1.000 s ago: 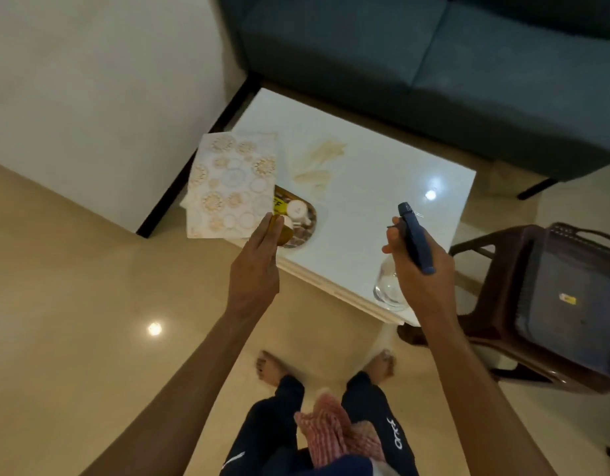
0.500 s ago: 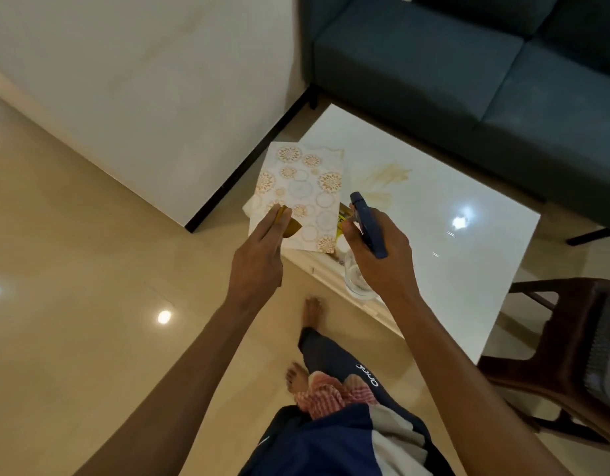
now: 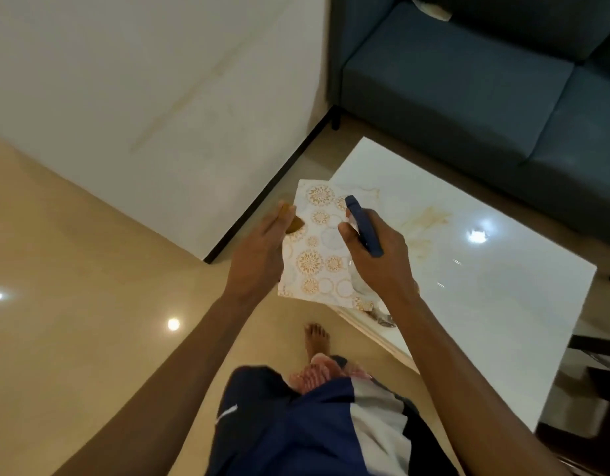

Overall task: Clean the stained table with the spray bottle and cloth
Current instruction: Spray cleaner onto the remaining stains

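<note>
Holding the cloth (image 3: 319,245) up by its left edge, the left hand (image 3: 258,255) pinches it between thumb and fingers, with something brownish at the fingertips, hard to tell what. Right hand (image 3: 375,255) is curled around the spray bottle (image 3: 362,225), its blue head poking up past the knuckles and pointing at the cloth, clear body mostly hidden under the palm. Just right of that grip, the table (image 3: 495,304) shows the tan stain (image 3: 425,223). Sofa (image 3: 468,80) sits beyond it.

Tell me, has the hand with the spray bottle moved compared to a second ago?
Yes. The right hand carried the spray bottle leftward along the table, toward the patterned cloth.
</note>
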